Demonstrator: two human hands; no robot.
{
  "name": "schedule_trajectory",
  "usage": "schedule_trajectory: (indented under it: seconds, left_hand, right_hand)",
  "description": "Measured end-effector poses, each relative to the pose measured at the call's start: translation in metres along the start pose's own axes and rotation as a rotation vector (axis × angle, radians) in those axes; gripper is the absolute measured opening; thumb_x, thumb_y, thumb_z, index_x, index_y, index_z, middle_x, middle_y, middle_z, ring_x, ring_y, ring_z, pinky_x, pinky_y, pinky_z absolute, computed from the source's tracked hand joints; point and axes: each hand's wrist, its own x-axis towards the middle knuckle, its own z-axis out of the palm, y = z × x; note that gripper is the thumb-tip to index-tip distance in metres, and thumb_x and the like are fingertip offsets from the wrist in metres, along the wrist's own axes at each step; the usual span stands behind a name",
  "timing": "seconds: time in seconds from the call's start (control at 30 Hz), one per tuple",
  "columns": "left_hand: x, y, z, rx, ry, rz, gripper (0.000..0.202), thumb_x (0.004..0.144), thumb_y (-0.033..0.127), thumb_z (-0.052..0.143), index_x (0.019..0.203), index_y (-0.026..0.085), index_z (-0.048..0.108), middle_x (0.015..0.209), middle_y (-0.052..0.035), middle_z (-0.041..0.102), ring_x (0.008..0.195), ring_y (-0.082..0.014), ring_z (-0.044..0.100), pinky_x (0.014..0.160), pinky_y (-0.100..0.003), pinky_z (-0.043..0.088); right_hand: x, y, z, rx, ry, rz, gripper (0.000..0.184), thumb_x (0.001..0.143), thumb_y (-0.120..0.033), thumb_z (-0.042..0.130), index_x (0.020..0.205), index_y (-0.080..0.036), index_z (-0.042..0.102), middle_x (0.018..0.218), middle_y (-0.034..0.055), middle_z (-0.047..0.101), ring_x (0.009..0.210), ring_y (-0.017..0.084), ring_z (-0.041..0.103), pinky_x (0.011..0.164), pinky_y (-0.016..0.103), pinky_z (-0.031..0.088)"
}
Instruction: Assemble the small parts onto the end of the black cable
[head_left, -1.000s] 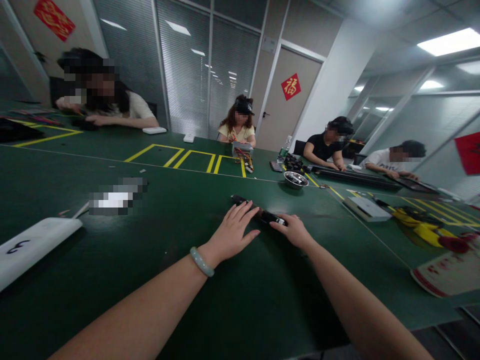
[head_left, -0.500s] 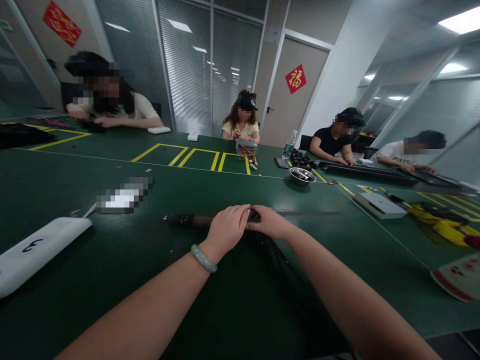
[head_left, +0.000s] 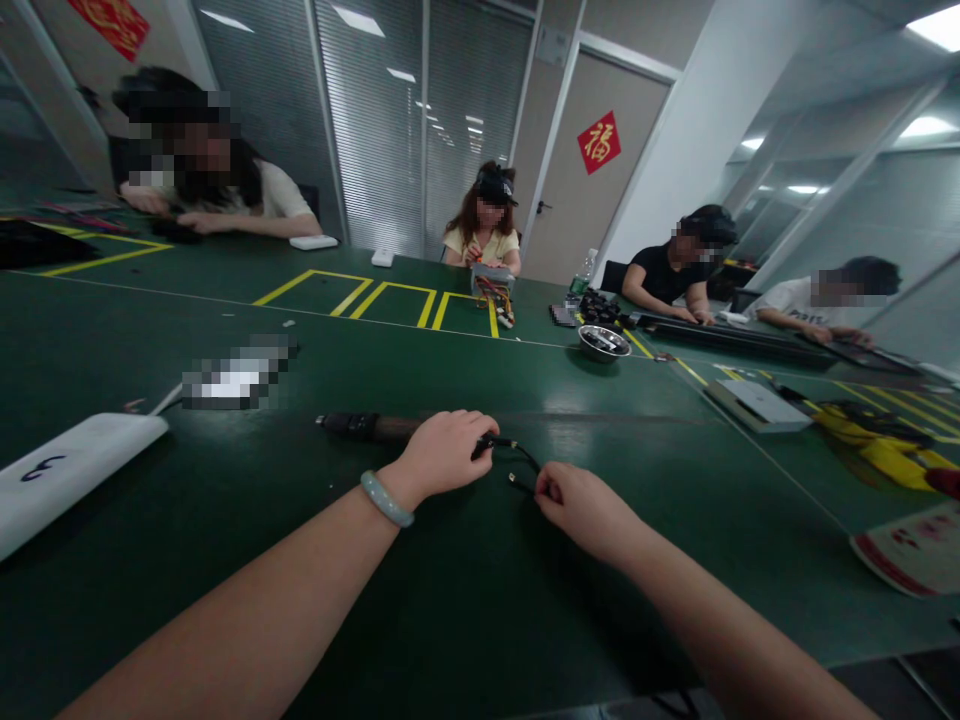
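Note:
A dark electric screwdriver (head_left: 352,427) lies across the green table (head_left: 420,600), its bit pointing left. My left hand (head_left: 450,450) is wrapped over its rear part, hiding most of that end. From the rear end a black cable (head_left: 529,459) runs to the right. My right hand (head_left: 581,502) pinches black cable a little to the right of the screwdriver and nearer to me. A small metal-tipped plug (head_left: 514,479) sticks out beside its fingers; which cable it belongs to I cannot tell.
At the left lie a white power bank-like block (head_left: 90,480) and a blurred-out phone (head_left: 240,375). A metal bowl (head_left: 604,342) stands beyond my hands. At the right are a white box (head_left: 757,405), yellow gloves (head_left: 874,445) and a paper cup (head_left: 911,550). Several people work opposite.
My right hand has moved away from the screwdriver's rear end, right and toward me, with the cable in its fingers. The cable and plug now show. My left hand still holds the screwdriver.

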Motion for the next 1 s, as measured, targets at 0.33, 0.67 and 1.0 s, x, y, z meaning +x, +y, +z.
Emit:
schedule_trajectory:
  seconds: [0.33, 0.67, 1.0]
  left_hand:
    - [-0.004, -0.002, 0.003, 0.027, -0.020, -0.006, 0.020, 0.086, 0.029, 0.054, 0.104, 0.024, 0.060, 0.104, -0.0034, 0.063, 0.096, -0.0207, 0.060, 0.084, -0.036, 0.046]
    - [-0.001, 0.003, 0.009, 0.051, 0.014, -0.048, 0.019, 0.087, 0.028, 0.053, 0.103, 0.021, 0.060, 0.102, -0.0055, 0.063, 0.095, -0.0228, 0.059, 0.082, -0.037, 0.045]
    - [-0.002, 0.004, 0.016, 0.046, 0.050, -0.064, 0.020, 0.084, 0.023, 0.053, 0.103, 0.021, 0.059, 0.101, -0.0037, 0.063, 0.094, -0.0216, 0.057, 0.084, -0.038, 0.044]
  right_hand:
    - [0.028, -0.009, -0.008, 0.086, -0.082, 0.011, 0.017, 0.083, -0.036, 0.059, 0.076, -0.021, 0.066, 0.072, 0.0026, 0.066, 0.062, 0.016, 0.058, 0.054, 0.027, 0.037]
    - [0.078, -0.006, 0.017, 0.557, -0.032, -0.112, 0.022, 0.087, -0.040, 0.055, 0.088, -0.018, 0.061, 0.078, 0.0013, 0.070, 0.069, 0.014, 0.061, 0.063, 0.024, 0.042]
    - [0.067, 0.026, 0.014, 0.472, -0.010, -0.094, 0.014, 0.082, -0.031, 0.060, 0.086, -0.018, 0.062, 0.073, -0.0003, 0.066, 0.064, 0.012, 0.059, 0.058, 0.023, 0.042]
